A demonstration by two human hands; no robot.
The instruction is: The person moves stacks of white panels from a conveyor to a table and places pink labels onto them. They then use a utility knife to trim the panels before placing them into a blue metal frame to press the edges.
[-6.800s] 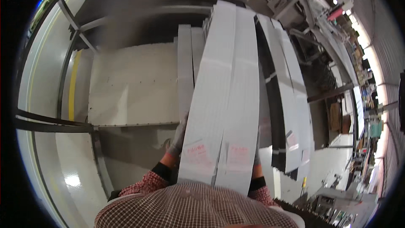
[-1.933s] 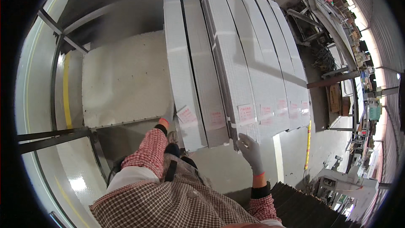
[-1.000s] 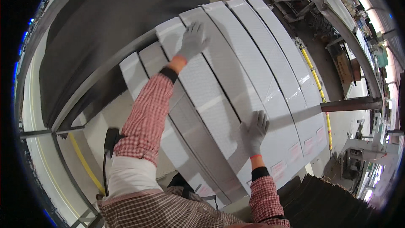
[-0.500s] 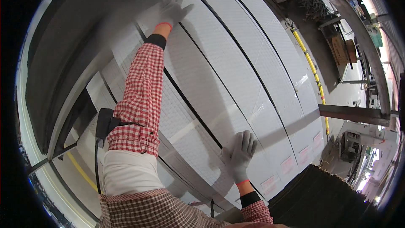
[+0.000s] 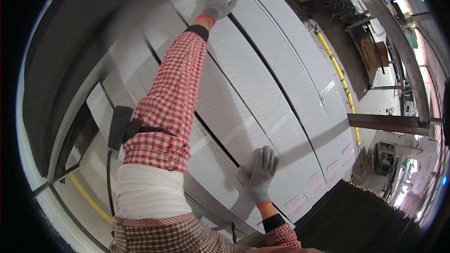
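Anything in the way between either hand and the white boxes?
Nothing visible beyond the grey gloves. The left hand is spread over the long white boxes near their far end; the right hand is over them closer to the labelled end.

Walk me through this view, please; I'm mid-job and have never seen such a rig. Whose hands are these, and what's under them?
There is no robot here: these are one person's own gloved hands. The picture comes from a wide fisheye camera on their head, looking down, so straight edges bend. The left hand reaches toward the far end of long white boxes lying side by side; the right hand is nearer the body. Both are spread open and appear to rest on the boxes, gripping nothing. Reddish printed labels mark the near ends.
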